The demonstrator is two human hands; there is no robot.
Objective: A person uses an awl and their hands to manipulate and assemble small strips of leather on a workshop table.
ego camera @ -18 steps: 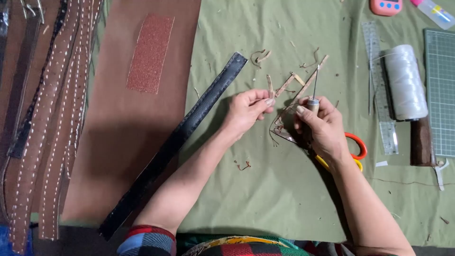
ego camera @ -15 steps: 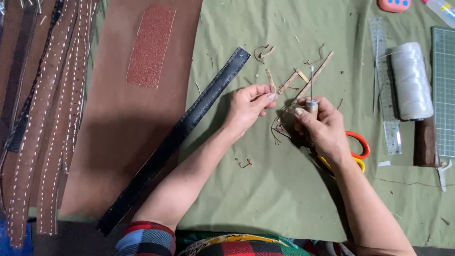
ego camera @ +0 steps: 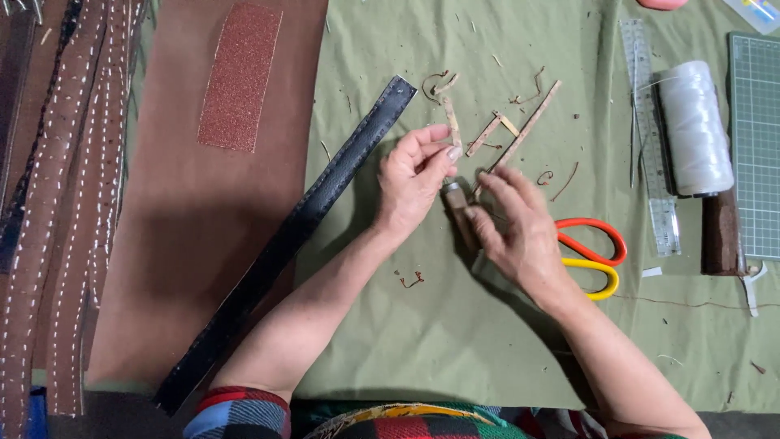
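Leather is the material in both hands. The left hand [ego camera: 410, 183] is pinching a thin pale leather strip [ego camera: 452, 126] between thumb and fingertips, so it is closed on the strip, which is standing up toward the far side. The right hand [ego camera: 520, 232] is wrapped around a small tool with a brown handle [ego camera: 460, 213]; its metal end is meeting the strip just under the left fingers. The two hands are close together over the green cloth [ego camera: 455, 341] covering the bench.

It seems the step in hand is trimming or skiving this strip, judging from the small scraps [ego camera: 520, 130] lying just beyond the hands. The next move is probably calling for a steady pull with the strip kept tight.

Near the right hand, scissors with orange and yellow handles [ego camera: 597, 256] are lying. Further right are a clear ruler [ego camera: 650, 122], a spool of white thread [ego camera: 695, 130] and a green cutting mat [ego camera: 756, 146]. To the left, a black stitched strap [ego camera: 284, 244] is lying diagonally, partly on a brown leather sheet [ego camera: 187, 244].
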